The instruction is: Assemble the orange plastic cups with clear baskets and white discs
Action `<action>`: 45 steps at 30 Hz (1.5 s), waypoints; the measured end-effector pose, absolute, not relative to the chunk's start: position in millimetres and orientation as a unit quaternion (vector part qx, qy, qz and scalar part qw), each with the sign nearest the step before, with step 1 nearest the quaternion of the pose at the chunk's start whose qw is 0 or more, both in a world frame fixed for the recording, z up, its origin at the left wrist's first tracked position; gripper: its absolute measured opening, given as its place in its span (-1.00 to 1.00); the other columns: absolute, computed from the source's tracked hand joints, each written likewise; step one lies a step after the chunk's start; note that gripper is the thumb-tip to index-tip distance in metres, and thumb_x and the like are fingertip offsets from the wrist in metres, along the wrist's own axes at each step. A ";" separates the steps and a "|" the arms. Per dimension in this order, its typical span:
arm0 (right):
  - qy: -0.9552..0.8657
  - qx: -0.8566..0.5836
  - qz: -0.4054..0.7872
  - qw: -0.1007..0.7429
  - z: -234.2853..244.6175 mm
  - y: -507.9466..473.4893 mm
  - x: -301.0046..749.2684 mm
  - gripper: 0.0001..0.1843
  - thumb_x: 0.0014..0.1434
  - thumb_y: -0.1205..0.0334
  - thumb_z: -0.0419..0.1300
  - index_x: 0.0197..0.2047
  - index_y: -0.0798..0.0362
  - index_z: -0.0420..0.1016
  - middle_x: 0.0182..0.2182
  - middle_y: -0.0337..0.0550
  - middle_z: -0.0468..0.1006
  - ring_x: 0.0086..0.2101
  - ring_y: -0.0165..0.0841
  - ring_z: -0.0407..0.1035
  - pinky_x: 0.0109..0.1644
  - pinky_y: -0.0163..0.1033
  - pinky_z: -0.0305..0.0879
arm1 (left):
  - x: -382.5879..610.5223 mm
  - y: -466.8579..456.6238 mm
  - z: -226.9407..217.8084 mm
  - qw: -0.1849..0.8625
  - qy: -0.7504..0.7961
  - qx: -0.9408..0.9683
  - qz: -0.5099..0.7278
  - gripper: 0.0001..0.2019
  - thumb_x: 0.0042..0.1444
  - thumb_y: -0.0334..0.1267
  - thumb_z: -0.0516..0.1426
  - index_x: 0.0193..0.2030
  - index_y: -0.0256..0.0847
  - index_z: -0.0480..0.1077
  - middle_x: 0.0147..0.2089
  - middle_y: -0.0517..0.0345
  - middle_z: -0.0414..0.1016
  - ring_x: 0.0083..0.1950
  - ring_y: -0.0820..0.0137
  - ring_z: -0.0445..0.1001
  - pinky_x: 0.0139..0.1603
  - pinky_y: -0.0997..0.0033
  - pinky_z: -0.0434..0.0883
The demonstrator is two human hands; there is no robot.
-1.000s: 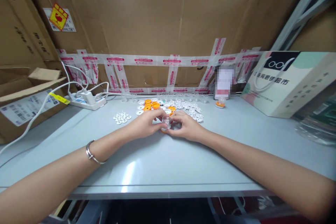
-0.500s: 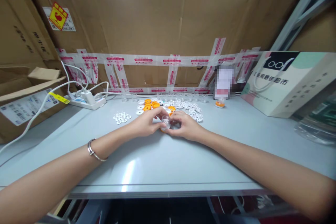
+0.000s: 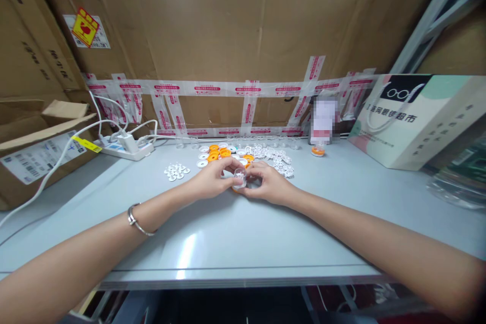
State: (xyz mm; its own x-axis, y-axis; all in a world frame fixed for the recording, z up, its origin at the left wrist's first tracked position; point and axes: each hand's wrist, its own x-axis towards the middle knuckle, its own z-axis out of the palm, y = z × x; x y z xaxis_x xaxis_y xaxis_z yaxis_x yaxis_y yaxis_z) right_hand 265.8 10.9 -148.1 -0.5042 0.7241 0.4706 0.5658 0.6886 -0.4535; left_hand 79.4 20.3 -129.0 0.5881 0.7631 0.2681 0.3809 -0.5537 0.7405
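Between my fingertips stands a small clear plastic dome with white bits inside and an orange base under it. My left hand pinches its left side with thumb and forefinger. From the right, my right hand grips the lower part, its thumb near the base. Just behind the hands lie orange rings, white rings and a heap of small white gear-like parts. A cluster of white pegged discs sits left of my left hand.
Clear domes line the back. A finished-looking orange-based dome piece stands before a blurred phone-like object. A paper bag and a clear bottle are right; a power strip and open carton are left.
Both hands keep their grip on the clear dome, with only a slight shift of the left fingers and the dome. The camera view has moved a little.
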 end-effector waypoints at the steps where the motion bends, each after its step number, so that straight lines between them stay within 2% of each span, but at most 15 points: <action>1: -0.857 -0.379 0.123 0.327 -148.0 10.9 266.0 -0.85 -0.07 0.18 0.28 -0.44 0.07 0.45 -0.48 -0.22 0.45 -0.35 -0.35 0.29 -0.17 -0.21 0.17 | 77.7 19.9 -127.4 0.332 0.333 0.837 0.280 -0.74 0.02 -0.24 0.13 -0.12 -0.20 0.32 -0.06 0.07 0.41 -0.02 0.32 0.37 -0.09 0.34 0.31; 4: -0.856 -0.387 0.129 0.318 -146.9 11.0 266.5 -0.85 -0.07 0.19 0.28 -0.45 0.07 0.44 -0.47 -0.21 0.44 -0.35 -0.35 0.29 -0.19 -0.21 0.18 | 75.1 17.6 -125.8 0.317 0.342 0.838 0.282 -0.57 -0.03 -0.17 0.18 -0.01 -0.18 0.24 0.08 0.01 0.31 0.05 0.27 0.32 -0.04 0.28 0.31; 6: -0.859 -0.387 0.128 0.310 -146.1 11.1 266.4 -0.86 -0.08 0.20 0.28 -0.46 0.07 0.43 -0.48 -0.22 0.44 -0.36 -0.35 0.28 -0.19 -0.20 0.17 | 76.6 16.3 -127.4 0.280 0.359 0.834 0.312 -0.52 -0.10 -0.12 0.24 -0.04 -0.19 0.23 0.02 0.01 0.33 -0.01 0.28 0.33 -0.07 0.28 0.32; 9: -0.862 -0.381 0.126 0.311 -145.6 10.8 265.9 -0.87 -0.08 0.21 0.28 -0.48 0.07 0.43 -0.49 -0.22 0.43 -0.36 -0.35 0.28 -0.18 -0.20 0.17 | 79.4 15.7 -129.3 0.263 0.354 0.832 0.337 -0.61 -0.05 -0.17 0.21 -0.10 -0.22 0.23 -0.12 0.06 0.37 -0.09 0.33 0.37 -0.06 0.29 0.31; 12: -0.859 -0.379 0.128 0.320 -145.7 10.2 265.6 -0.86 -0.07 0.20 0.27 -0.48 0.08 0.43 -0.49 -0.22 0.43 -0.36 -0.35 0.28 -0.17 -0.20 0.17 | 78.2 15.0 -127.0 0.301 0.325 0.843 0.306 -0.65 0.04 -0.28 0.13 -0.02 -0.21 0.19 -0.05 0.03 0.37 -0.01 0.35 0.36 0.03 0.27 0.27; 14: -0.857 -0.384 0.130 0.318 -145.5 10.0 265.8 -0.85 -0.08 0.20 0.28 -0.48 0.08 0.42 -0.48 -0.20 0.43 -0.36 -0.35 0.27 -0.18 -0.21 0.17 | 76.8 13.9 -125.1 0.296 0.324 0.850 0.291 -0.61 0.03 -0.27 0.14 0.00 -0.21 0.18 0.02 0.01 0.33 0.05 0.33 0.32 0.07 0.25 0.24; 18: -0.861 -0.382 0.129 0.309 -145.0 10.2 265.9 -0.87 -0.09 0.22 0.29 -0.48 0.08 0.44 -0.48 -0.21 0.42 -0.37 -0.36 0.27 -0.20 -0.22 0.17 | 79.4 12.6 -125.1 0.248 0.361 0.839 0.324 -0.63 -0.06 -0.14 0.22 -0.14 -0.22 0.26 -0.10 0.07 0.37 -0.08 0.32 0.34 -0.06 0.29 0.31; 20: -0.863 -0.379 0.127 0.309 -145.0 9.9 265.5 -0.88 -0.09 0.23 0.28 -0.45 0.07 0.46 -0.50 -0.23 0.42 -0.38 -0.36 0.27 -0.20 -0.22 0.16 | 80.9 13.2 -124.4 0.250 0.359 0.840 0.319 -0.73 -0.02 -0.18 0.19 -0.20 -0.24 0.29 -0.18 0.10 0.40 -0.12 0.35 0.36 -0.07 0.31 0.31; 22: -0.860 -0.383 0.127 0.312 -145.3 9.3 265.0 -0.87 -0.07 0.21 0.28 -0.43 0.06 0.47 -0.49 -0.23 0.42 -0.37 -0.36 0.28 -0.20 -0.22 0.17 | 79.2 14.4 -121.5 0.272 0.338 0.855 0.285 -0.81 0.03 -0.27 0.13 -0.18 -0.24 0.32 -0.14 0.09 0.42 -0.08 0.35 0.37 0.01 0.29 0.28; 26: -0.856 -0.387 0.130 0.316 -146.1 9.3 265.0 -0.83 -0.07 0.16 0.29 -0.43 0.07 0.47 -0.47 -0.21 0.44 -0.35 -0.35 0.29 -0.18 -0.21 0.18 | 67.5 16.9 -116.3 0.302 0.314 0.873 0.219 -0.63 0.04 -0.31 0.09 0.04 -0.18 0.23 0.12 0.01 0.28 0.13 0.29 0.27 0.06 0.26 0.28; 29: -0.858 -0.388 0.129 0.311 -146.3 10.4 266.0 -0.84 -0.09 0.20 0.30 -0.41 0.06 0.47 -0.43 -0.19 0.46 -0.33 -0.33 0.29 -0.16 -0.20 0.18 | 62.0 18.4 -118.6 0.271 0.327 0.877 0.227 -0.50 -0.03 -0.17 0.17 0.08 -0.16 0.19 0.12 -0.03 0.27 0.10 0.24 0.28 0.01 0.24 0.31; 33: -0.860 -0.389 0.131 0.302 -145.5 11.0 267.0 -0.87 -0.10 0.25 0.29 -0.40 0.06 0.48 -0.43 -0.20 0.46 -0.32 -0.32 0.29 -0.18 -0.20 0.18 | 66.0 18.9 -124.6 0.240 0.337 0.880 0.233 -0.58 -0.07 -0.09 0.21 -0.07 -0.19 0.31 -0.08 0.04 0.40 -0.06 0.26 0.37 -0.07 0.25 0.32; 37: -0.859 -0.391 0.130 0.303 -144.9 10.4 266.4 -0.86 -0.10 0.22 0.30 -0.41 0.06 0.48 -0.45 -0.21 0.46 -0.34 -0.33 0.29 -0.19 -0.21 0.19 | 72.4 17.2 -125.1 0.243 0.359 0.861 0.267 -0.65 -0.06 -0.07 0.20 -0.16 -0.21 0.33 -0.15 0.09 0.42 -0.12 0.31 0.38 -0.12 0.31 0.33; 41: -0.859 -0.385 0.120 0.315 -145.2 9.5 265.1 -0.86 -0.07 0.19 0.29 -0.41 0.05 0.47 -0.44 -0.21 0.47 -0.34 -0.34 0.30 -0.14 -0.19 0.19 | 74.9 14.2 -120.0 0.233 0.350 0.849 0.320 -0.74 0.02 -0.16 0.17 -0.18 -0.22 0.33 -0.18 0.12 0.45 -0.16 0.38 0.41 -0.12 0.38 0.33; 45: -0.861 -0.380 0.124 0.315 -144.8 8.8 264.5 -0.87 -0.07 0.20 0.29 -0.41 0.04 0.48 -0.44 -0.23 0.47 -0.34 -0.35 0.31 -0.12 -0.19 0.18 | 75.9 11.0 -115.5 0.177 0.319 0.882 0.299 -0.89 0.08 -0.25 0.11 -0.25 -0.19 0.40 -0.24 0.14 0.48 -0.19 0.38 0.41 -0.13 0.37 0.33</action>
